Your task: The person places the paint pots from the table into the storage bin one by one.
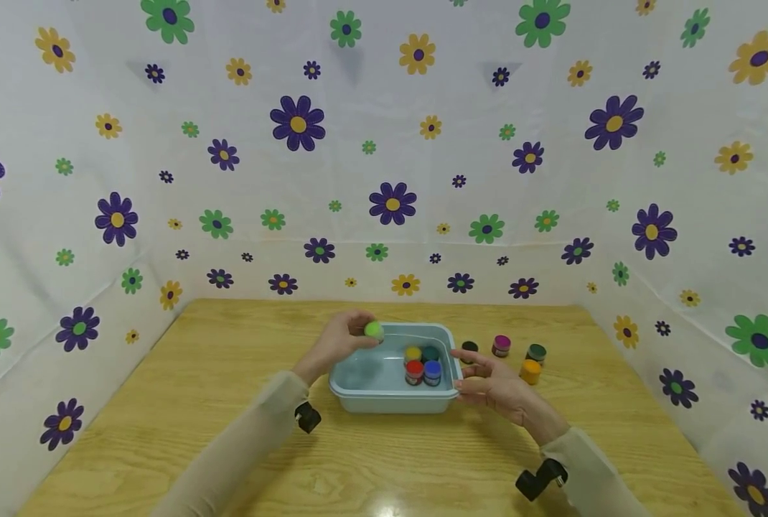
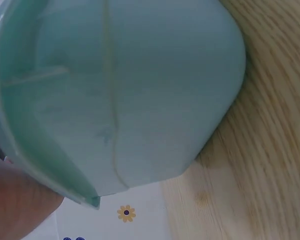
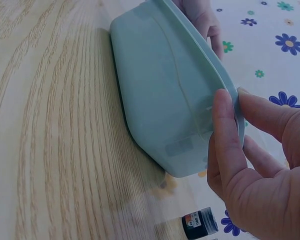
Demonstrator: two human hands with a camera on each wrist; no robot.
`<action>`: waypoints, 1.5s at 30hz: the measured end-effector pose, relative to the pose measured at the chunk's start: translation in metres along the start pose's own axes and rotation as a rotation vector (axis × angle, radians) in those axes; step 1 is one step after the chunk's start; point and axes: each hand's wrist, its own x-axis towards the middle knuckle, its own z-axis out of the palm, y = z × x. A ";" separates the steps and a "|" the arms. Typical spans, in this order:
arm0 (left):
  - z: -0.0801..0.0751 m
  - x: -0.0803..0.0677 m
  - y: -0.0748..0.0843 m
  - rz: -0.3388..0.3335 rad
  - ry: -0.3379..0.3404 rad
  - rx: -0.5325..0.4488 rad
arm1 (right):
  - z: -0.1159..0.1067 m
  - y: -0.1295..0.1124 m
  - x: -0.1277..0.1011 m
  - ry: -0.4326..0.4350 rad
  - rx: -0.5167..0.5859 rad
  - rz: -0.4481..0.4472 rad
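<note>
A light blue plastic bin (image 1: 397,403) stands on the table. Over its back left part, my left hand (image 1: 345,336) holds a small light green paint jar (image 1: 374,330) between thumb and fingers. My right hand (image 1: 497,388) grips the bin's right rim, with thumb and fingers on either side of it (image 3: 262,165). Inside, toward the right, sit a yellow jar (image 1: 413,355), a dark teal jar (image 1: 431,354), a red jar (image 1: 414,372) and a blue jar (image 1: 432,372). In the left wrist view the bin's outer wall (image 2: 155,95) fills most of the picture, hiding the green jar.
Right of the bin, on the wooden table (image 1: 248,445), stand a black jar (image 1: 469,347), a magenta jar (image 1: 502,345), a dark green jar (image 1: 535,352) and an orange jar (image 1: 530,372). A flower-printed white sheet (image 1: 332,165) surrounds the table's back and sides.
</note>
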 end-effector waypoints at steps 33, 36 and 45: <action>0.037 0.006 -0.001 -0.091 -0.186 0.142 | -0.001 0.002 -0.001 0.004 0.003 0.022; 0.039 0.008 -0.001 -0.103 -0.222 0.118 | -0.002 0.001 0.000 -0.001 0.001 0.015; 0.041 0.011 -0.002 -0.129 -0.226 0.114 | -0.002 0.002 0.003 -0.041 0.013 -0.008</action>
